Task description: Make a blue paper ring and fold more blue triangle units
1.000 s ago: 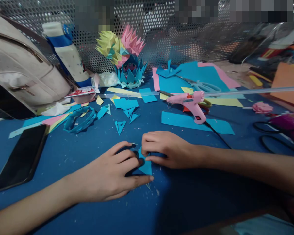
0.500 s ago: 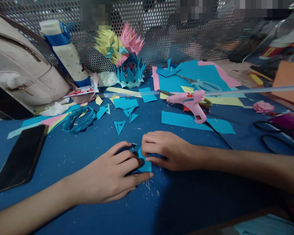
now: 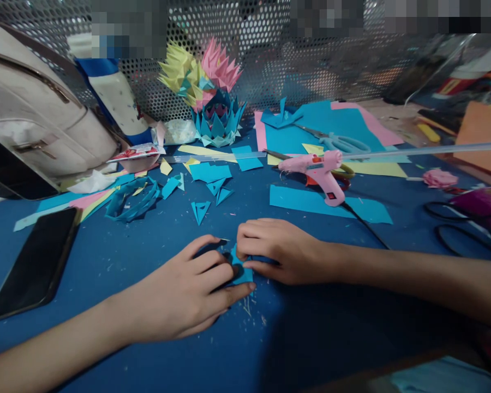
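Observation:
A small piece of blue paper [image 3: 242, 274] lies on the blue table between my hands, partly covered by fingers. My left hand [image 3: 188, 289] rests over its left side, with bent fingers on the paper and the thumb along its lower edge. From the right, my right hand [image 3: 280, 251] has its fingers curled and pinched on the paper's upper part. Just beyond my hands sits a folded blue paper triangle [image 3: 200, 212], with more blue folded pieces [image 3: 219, 190] behind it.
A pink glue gun [image 3: 321, 173] lies on blue paper strips, its cord trailing right. Scissors [image 3: 343, 143] rest on stacked coloured sheets. Paper flowers [image 3: 219, 120] stand at the back. A phone [image 3: 35, 265], a bottle [image 3: 114, 93] and a bag [image 3: 41, 109] are on the left.
My left thumb has shifted slightly upward, closer against the paper's lower edge. My right hand stays almost where it was.

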The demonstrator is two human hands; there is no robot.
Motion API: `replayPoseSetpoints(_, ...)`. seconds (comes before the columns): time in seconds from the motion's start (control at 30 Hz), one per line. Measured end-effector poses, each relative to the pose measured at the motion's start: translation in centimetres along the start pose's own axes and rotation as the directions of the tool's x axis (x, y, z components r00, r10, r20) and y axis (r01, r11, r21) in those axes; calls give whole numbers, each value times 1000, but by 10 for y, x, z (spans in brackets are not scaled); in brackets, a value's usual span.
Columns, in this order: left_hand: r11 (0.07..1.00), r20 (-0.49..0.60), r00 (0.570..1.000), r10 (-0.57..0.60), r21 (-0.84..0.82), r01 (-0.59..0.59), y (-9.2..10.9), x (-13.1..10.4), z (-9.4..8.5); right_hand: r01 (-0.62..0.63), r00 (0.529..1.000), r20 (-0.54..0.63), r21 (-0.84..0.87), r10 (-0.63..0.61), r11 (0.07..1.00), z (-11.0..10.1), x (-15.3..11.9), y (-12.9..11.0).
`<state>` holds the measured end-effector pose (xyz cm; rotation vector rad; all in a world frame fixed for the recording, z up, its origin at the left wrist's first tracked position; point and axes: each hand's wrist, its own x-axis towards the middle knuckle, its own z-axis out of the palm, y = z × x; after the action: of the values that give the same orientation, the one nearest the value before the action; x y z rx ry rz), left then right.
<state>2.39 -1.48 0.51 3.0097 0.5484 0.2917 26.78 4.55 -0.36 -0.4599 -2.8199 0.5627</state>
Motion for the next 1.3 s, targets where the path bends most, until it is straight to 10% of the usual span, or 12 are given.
replayPoseSetpoints(1.3,997,2,998,66,-31,-66,-7,-6,1,12,1000,-3,5,-12,1000,0,0,2)
